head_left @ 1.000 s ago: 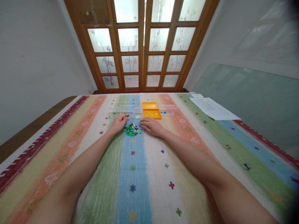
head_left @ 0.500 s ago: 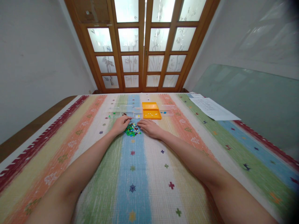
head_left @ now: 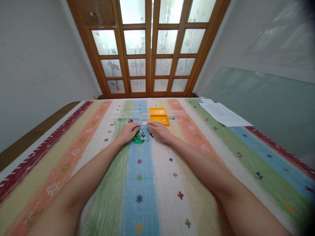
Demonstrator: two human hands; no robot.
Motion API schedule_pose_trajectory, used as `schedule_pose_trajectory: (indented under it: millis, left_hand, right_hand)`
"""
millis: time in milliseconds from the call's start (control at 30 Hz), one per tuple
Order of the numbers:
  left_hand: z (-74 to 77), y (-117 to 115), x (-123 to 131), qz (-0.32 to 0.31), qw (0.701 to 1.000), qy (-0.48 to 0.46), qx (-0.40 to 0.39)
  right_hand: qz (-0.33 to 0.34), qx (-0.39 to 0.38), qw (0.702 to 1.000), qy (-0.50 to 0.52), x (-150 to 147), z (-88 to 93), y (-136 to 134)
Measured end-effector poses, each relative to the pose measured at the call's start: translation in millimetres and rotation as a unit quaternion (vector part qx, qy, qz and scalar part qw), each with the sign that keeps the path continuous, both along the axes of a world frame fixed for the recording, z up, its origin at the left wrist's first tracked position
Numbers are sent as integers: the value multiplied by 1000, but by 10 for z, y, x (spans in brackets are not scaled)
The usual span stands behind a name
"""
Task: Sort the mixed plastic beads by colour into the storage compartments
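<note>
A heap of tiny coloured plastic pieces [head_left: 139,138], mostly green with blue, white and dark red ones, lies on the striped cloth between my hands. At its upper left edge is my left hand [head_left: 128,132], fingers bent and tips drawn together; whatever they pinch is too small to make out. My right hand [head_left: 160,131] reaches in from the right, its fingertips together beside a small clear box [head_left: 145,117] with a yellow bit in it. Any piece in those fingertips is hidden. A few dark red pieces [head_left: 151,134] lie below the right fingers.
An open orange box [head_left: 159,111] holding white bits stands beyond my right hand. Clear boxes [head_left: 120,120] with green and brown pieces are on the left, and another clear box [head_left: 177,118] with blue pieces is on the right. Printed sheets [head_left: 223,114] lie at the far right.
My right hand has moved up and slightly right from the heap to the clear box, uncovering dark red pieces. My left hand has shifted slightly right.
</note>
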State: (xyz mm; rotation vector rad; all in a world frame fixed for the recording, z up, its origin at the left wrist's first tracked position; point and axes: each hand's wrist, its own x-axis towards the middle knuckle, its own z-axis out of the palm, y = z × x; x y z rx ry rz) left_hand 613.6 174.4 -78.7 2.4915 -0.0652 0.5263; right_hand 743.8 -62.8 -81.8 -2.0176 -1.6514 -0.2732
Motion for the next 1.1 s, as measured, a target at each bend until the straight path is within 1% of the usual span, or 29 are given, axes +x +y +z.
schedule_pose_trajectory:
  millis: [200, 400, 500, 600, 700, 767, 900, 1100]
  left_hand:
    - [-13, -19, 2, -4, 1000, -1, 8]
    - [6, -66, -11, -13, 999, -8, 31]
    - [38, -126, -31, -26, 998, -7, 53]
    - [70, -204, -52, -49, 996, -6, 69]
    - [90, -294, -72, -90, 992, -6, 83]
    - [94, -350, -83, -123, 987, -3, 101]
    - [75, -410, -101, -157, 977, 17, 145]
    - [35, -424, -102, -170, 967, 45, 184]
  right_hand:
    - [51, -35, 998, 6, -29, -62, 22]
    - [58, -56, 997, -14, -67, -57, 48]
    - [31, -34, 999, -15, -36, -41, 33]
    - [-39, 7, 999, -8, 24, -16, 3]
    - [-104, 38, 994, 5, 96, -3, -29]
    - [-130, 45, 990, 11, 145, -14, -46]
    - [-137, 48, 989, 26, 228, -68, -56]
    - [-132, 71, 988, 20, 244, -111, -40]
